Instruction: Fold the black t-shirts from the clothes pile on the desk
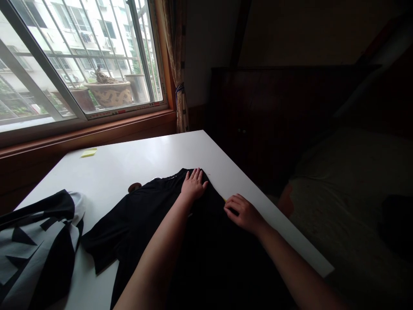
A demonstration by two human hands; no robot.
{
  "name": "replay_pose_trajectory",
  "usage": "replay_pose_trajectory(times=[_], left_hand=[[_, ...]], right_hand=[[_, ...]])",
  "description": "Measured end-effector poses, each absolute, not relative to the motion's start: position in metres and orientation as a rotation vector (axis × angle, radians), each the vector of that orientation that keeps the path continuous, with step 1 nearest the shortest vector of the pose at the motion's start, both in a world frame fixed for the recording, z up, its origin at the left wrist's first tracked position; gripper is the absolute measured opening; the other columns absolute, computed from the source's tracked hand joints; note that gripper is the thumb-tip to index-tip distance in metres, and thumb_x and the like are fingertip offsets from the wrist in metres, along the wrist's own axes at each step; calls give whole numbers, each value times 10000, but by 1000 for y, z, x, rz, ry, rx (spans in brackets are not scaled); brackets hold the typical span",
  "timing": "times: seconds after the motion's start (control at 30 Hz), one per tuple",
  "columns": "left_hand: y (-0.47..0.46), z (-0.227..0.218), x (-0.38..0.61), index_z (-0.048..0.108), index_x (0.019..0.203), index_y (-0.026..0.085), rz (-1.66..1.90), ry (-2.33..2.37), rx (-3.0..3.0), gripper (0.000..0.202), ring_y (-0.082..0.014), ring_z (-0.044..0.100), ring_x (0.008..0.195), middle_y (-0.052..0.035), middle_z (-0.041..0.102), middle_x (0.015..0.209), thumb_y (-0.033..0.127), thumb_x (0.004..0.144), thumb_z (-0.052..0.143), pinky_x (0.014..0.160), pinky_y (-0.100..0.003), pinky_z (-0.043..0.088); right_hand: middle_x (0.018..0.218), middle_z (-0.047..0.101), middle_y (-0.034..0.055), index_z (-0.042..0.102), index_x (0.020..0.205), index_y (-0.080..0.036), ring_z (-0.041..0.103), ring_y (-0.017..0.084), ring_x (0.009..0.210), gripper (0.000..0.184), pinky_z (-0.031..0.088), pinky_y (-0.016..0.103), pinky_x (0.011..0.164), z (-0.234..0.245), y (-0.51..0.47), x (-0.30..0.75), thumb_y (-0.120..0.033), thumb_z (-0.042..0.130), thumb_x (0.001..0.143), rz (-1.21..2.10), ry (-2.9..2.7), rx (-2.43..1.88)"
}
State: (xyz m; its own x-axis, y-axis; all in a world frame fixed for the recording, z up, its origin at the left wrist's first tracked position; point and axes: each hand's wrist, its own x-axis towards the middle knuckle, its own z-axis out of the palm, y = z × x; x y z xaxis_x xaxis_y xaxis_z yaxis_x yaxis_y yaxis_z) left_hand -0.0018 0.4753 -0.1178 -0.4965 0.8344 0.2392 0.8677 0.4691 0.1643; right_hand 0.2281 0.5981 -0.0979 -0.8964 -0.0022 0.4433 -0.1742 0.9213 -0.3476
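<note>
A black T-shirt (138, 224) lies spread on the white table (135, 155), one sleeve pointing left. My left hand (193, 185) rests flat on the shirt near its collar, fingers stretched out. My right hand (243, 212) sits at the shirt's right edge, close to the table's right side, fingers curled down and pinching the fabric there.
A black-and-white patterned garment (35, 249) lies at the table's left front. A yellow sticky-note pad (88, 152) sits near the far edge and a small brown round object (134, 187) beside the shirt. A window (77, 60) is behind, a bed (355, 202) to the right.
</note>
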Motion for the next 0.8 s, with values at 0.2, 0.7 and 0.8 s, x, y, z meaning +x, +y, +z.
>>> replay_pose_trajectory(times=[0.2,0.7,0.8], left_hand=[[434,-108,13,445,1514,155,-362,-2487,-1503,546,-246,210,1550,-82,369,1627,424,1048,356,1278,-477,118],[281,-114,-30,400,1546,124,-144,-2830,-949,585,-298,254,1534,-128,322,1639,414,1039,358,1245,-498,218],[283,-116,-32,355,1570,135,-128,-2856,-935,609,-279,211,1548,-107,273,1658,440,1043,320,1252,-502,185]], right_hand=[[876,642,55,620,839,-221,574,228,873,135,486,388,817,-101,599,228,-161,563,946,473,-2635,116],[1440,577,99,568,1389,-163,502,223,1344,410,352,360,1177,-82,547,100,-293,438,1022,407,-2824,-25],[1579,428,155,461,1491,-81,366,254,1471,558,273,384,1227,-100,532,59,-380,442,1020,386,-2905,-118]])
